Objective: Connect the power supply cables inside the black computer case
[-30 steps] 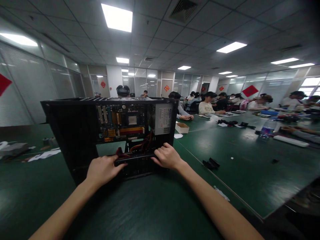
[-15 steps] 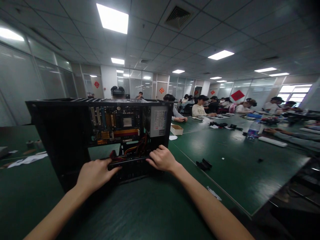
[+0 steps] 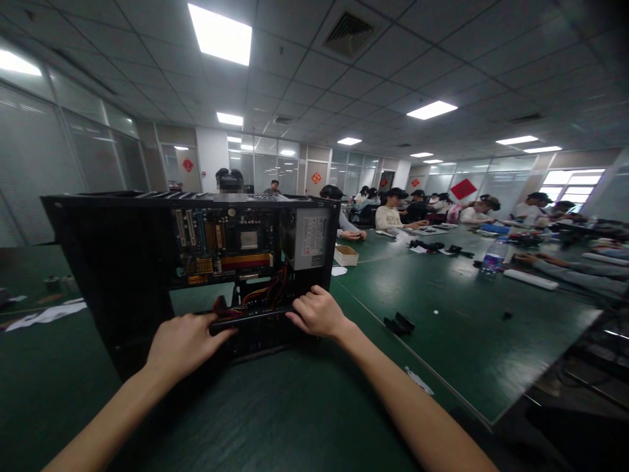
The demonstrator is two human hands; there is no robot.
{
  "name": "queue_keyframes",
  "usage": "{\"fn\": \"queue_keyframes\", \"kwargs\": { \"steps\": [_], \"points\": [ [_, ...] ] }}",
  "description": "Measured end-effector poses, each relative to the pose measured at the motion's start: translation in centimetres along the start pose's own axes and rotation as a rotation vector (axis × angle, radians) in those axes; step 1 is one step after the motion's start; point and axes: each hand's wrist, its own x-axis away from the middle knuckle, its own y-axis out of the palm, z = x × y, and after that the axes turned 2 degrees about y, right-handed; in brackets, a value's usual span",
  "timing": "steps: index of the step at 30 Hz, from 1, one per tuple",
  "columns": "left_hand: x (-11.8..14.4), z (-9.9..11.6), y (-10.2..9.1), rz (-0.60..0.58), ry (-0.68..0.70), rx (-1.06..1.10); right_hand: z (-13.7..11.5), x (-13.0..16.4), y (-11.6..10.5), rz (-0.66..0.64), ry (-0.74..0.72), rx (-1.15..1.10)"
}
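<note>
An open black computer case (image 3: pixel 108 275) stands upright before me on a green table. Inside it are a motherboard (image 3: pixel 236 226), a silver-grey power supply (image 3: pixel 310 239) and several red, yellow and black cables (image 3: pixel 268 288). My left hand (image 3: pixel 184 341) is closed around the near lower bar (image 3: pixel 260 319) of the case, its thumb on the front side. Farther right along that same bar, my right hand (image 3: pixel 318 313) is closed too, fingers curled over the top. What the fingertips touch behind the bar is hidden.
A small cream box (image 3: pixel 346 255) sits behind the case on the right. Black plastic parts (image 3: pixel 399 323) and a plastic wrapper (image 3: pixel 419 381) lie right of my forearm. Farther off are a water bottle (image 3: pixel 494 255) and several people at work. White paper (image 3: pixel 46 314) lies at left.
Both hands keep their hold on the case's bar. The room has shifted slightly left in view, and the case's upper left corner sits a little farther left.
</note>
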Motion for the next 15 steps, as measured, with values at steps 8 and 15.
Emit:
{"fn": "queue_keyframes", "kwargs": {
  "steps": [8,15],
  "points": [
    [0.04,0.46,-0.4,-0.026,-0.03,0.025,0.01,0.14,0.06,-0.003,0.006,0.003],
    [0.1,0.4,-0.35,-0.026,-0.014,0.025,-0.34,-0.03,-0.48,-0.047,0.037,0.005]
  ]
}}
